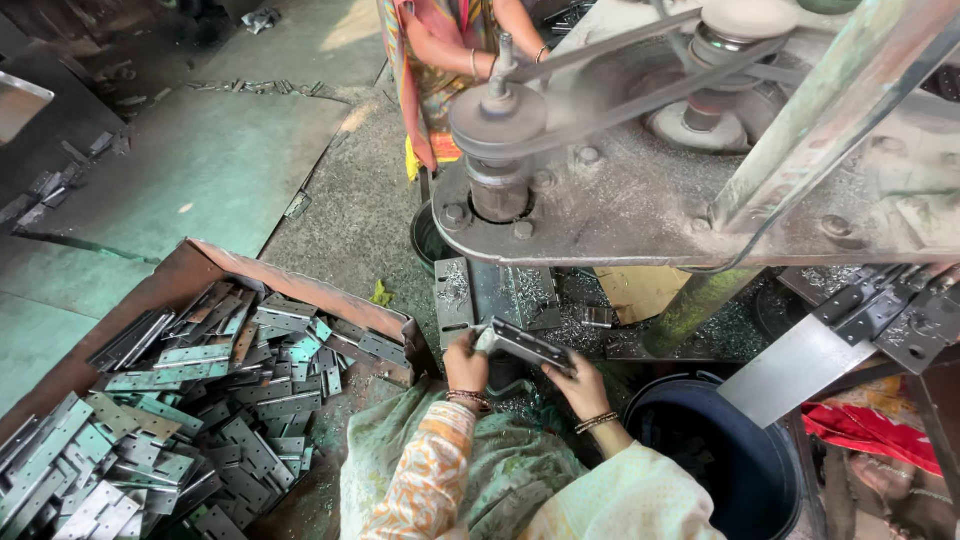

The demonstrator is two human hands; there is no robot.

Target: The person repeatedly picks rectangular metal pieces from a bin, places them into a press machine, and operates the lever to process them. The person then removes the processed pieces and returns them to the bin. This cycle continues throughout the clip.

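My left hand [465, 364] and my right hand [581, 384] together hold a grey metal hinge plate [526, 345] just below the table of a belt-driven drilling machine [620, 190]. The left hand grips the plate's left end and the right hand grips its right end. The plate lies tilted, its right end lower. A pulley [497, 118] with a belt turns above the hands. My lap is covered with pale green cloth [500, 470].
A rusty tray [300, 285] at left holds several grey hinge plates [200, 410]. A dark blue bucket [715, 450] stands at right. Another person in an orange garment [440, 60] sits behind the machine. Metal shavings lie on the machine base.
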